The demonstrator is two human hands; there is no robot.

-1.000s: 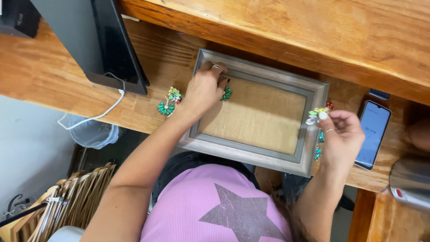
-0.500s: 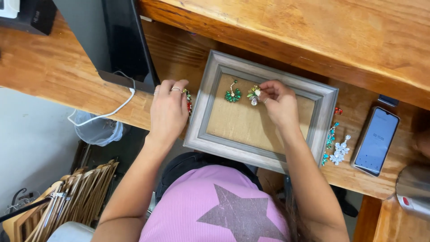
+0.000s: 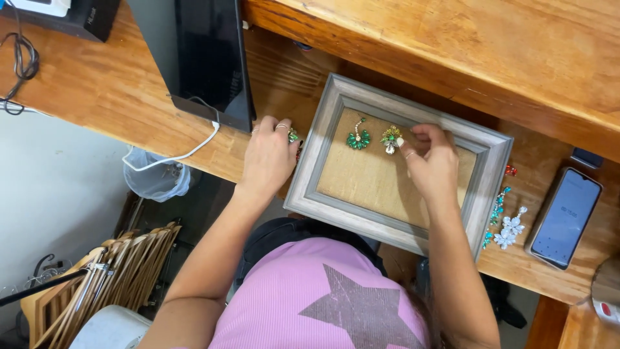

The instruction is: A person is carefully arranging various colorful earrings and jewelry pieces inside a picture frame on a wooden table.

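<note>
Now the right hand (image 3: 431, 160) pinches a gold-green brooch (image 3: 391, 137) at the frame's (image 3: 310, 184) twelve o'clock; left hand (image 3: 268, 155) (grip unclear) rests at nine.

a gold-and-green brooch (image 3: 390, 137) lies pinched at the right hand's fingertips on the tan burlap inside a grey picture frame (image 3: 310, 187), flat on the tabletop; a green fan-shaped brooch (image 3: 358, 139) sits just beside it.

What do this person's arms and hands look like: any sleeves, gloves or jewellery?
Both arms are bare along all of their visible length, with no gloves. The left hand wears rings on at least two fingers; the right hand wears one ring. A pink ribbed top with a grey star covers the torso.
</note>
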